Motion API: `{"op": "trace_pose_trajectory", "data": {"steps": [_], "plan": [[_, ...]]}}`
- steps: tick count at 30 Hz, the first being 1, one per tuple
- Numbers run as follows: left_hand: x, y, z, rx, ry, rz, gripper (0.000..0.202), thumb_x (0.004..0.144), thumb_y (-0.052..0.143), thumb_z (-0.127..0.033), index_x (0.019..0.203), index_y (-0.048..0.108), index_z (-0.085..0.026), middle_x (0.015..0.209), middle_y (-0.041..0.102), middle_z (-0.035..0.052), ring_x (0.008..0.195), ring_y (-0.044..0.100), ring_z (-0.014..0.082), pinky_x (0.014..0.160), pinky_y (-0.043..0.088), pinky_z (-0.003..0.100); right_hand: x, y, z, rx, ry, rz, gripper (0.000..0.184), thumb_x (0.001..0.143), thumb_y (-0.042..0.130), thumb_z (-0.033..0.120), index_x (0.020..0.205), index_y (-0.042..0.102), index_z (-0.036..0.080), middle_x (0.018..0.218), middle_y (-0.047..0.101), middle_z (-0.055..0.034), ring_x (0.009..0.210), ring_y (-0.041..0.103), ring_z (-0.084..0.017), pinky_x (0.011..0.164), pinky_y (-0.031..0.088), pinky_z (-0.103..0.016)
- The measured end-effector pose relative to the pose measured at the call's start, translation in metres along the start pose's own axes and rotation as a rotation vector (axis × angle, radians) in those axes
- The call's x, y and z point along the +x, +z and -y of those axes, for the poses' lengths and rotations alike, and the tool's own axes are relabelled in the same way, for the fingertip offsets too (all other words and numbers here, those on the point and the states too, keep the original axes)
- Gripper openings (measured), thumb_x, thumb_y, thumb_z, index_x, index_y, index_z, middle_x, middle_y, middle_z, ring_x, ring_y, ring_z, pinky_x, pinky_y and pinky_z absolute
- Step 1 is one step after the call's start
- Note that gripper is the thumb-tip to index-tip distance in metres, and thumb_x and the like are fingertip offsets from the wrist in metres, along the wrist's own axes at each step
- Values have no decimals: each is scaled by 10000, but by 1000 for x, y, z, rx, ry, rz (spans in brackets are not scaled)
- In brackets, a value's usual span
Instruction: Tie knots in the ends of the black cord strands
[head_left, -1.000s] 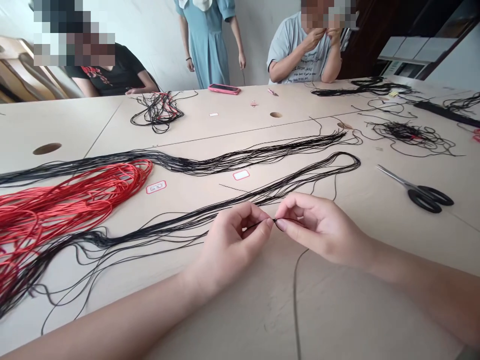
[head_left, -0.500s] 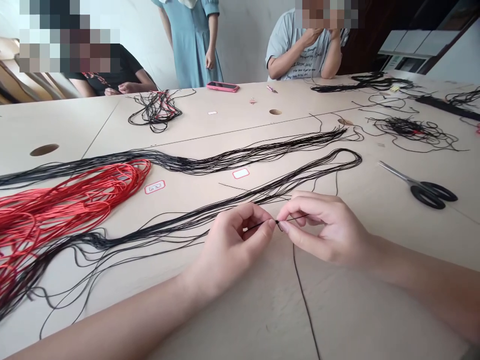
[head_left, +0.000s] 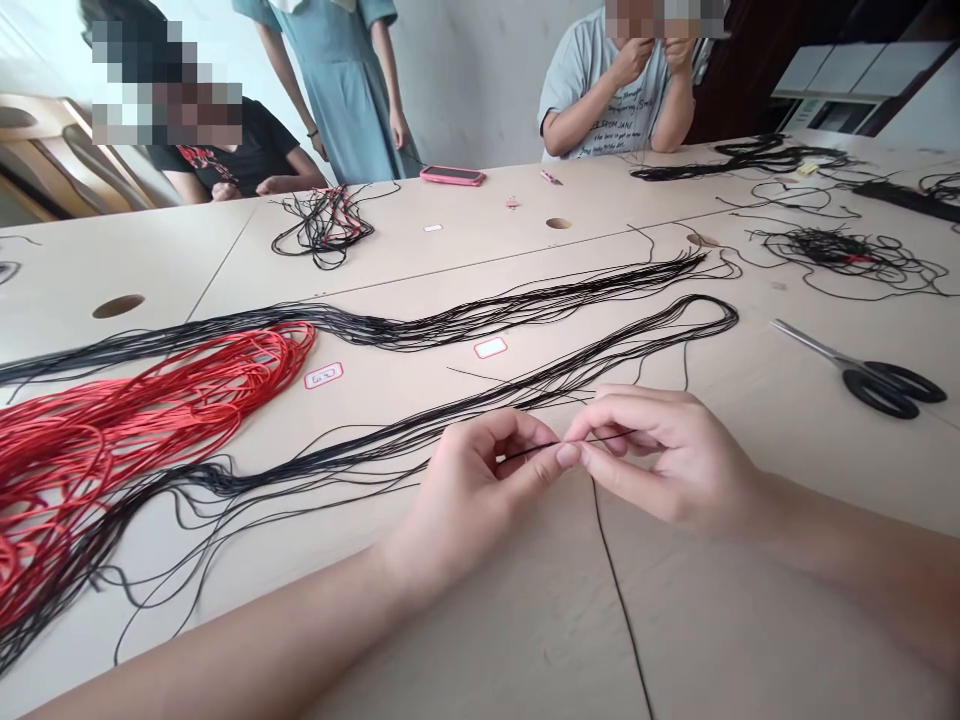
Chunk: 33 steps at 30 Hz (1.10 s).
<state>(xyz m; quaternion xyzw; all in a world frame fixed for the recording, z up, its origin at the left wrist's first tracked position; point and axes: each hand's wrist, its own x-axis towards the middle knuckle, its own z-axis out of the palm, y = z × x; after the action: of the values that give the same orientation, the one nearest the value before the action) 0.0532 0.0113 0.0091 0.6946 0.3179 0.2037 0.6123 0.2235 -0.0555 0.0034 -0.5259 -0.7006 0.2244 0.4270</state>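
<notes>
Between my left hand (head_left: 499,490) and my right hand (head_left: 667,455) runs a thin black cord (head_left: 616,575). Thumb and forefinger of each hand pinch it, and the fingertips meet, so the pinched spot is hidden. One length of the cord trails from under my right hand down to the near edge of the view. Just beyond my hands lies a long bundle of black cords (head_left: 375,437), looped at its right end. Scissors (head_left: 862,370) with black handles rest to the right of my right hand.
Red cords (head_left: 247,370) lie in a heap at left. A second black bundle (head_left: 465,318) stretches across the table behind. Tangled black cords (head_left: 844,250), small labels (head_left: 491,347) and a pink-edged phone (head_left: 453,176) lie farther off. Several people are beyond the table.
My fingertips have come together over the cord, covering the small knot-like spot and short end that showed between them. The view has shifted slightly left.
</notes>
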Motion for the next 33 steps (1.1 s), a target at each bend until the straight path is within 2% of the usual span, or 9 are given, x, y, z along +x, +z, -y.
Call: {"op": "trace_pose_trajectory", "data": {"steps": [6, 10, 14, 17, 25, 33], "plan": [[1, 1, 5, 109, 45, -32, 207, 806, 582, -361, 782, 578, -155, 706, 557, 0, 625, 464, 87, 543, 368, 201, 0, -2, 0, 87, 65, 64, 90, 820, 542, 119, 812, 624, 154, 671, 419, 27, 569, 390, -49, 465, 333, -159], [-2, 3, 6, 257, 83, -111, 227, 823, 544, -395, 825, 583, -171, 717, 570, 4, 597, 446, 91, 517, 338, 217, -1, -2, 1, 117, 74, 75, 110, 825, 533, 110, 829, 634, 153, 666, 417, 28, 555, 374, -46, 457, 333, -148], [-6, 4, 6, 462, 202, -156, 164, 849, 514, -331, 827, 619, -207, 673, 559, -22, 533, 378, 73, 493, 300, 212, -1, -2, 0, 132, 63, 77, 106, 820, 536, 103, 825, 633, 145, 655, 418, 29, 549, 374, -45, 440, 322, -148], [-8, 4, 6, 534, 263, -167, 155, 851, 503, -278, 789, 614, -190, 654, 545, -18, 539, 389, 72, 490, 301, 205, -1, -1, -1, 124, 34, 78, 94, 813, 535, 92, 815, 619, 135, 648, 428, 30, 543, 378, -43, 429, 312, -153], [-8, 3, 4, 473, 251, -67, 87, 814, 485, -184, 736, 519, -168, 656, 509, -25, 543, 379, 62, 484, 315, 182, 0, -3, -1, 1, -75, 77, 85, 794, 542, 72, 792, 601, 134, 640, 416, 34, 569, 386, -46, 477, 331, -166], [-7, 3, 3, 430, 181, -48, 111, 850, 467, -253, 789, 530, -185, 631, 443, -38, 569, 371, 69, 505, 320, 178, 0, -4, 2, 7, -91, 72, 85, 813, 522, 72, 792, 580, 131, 672, 422, 24, 598, 399, -52, 495, 346, -172]]}}
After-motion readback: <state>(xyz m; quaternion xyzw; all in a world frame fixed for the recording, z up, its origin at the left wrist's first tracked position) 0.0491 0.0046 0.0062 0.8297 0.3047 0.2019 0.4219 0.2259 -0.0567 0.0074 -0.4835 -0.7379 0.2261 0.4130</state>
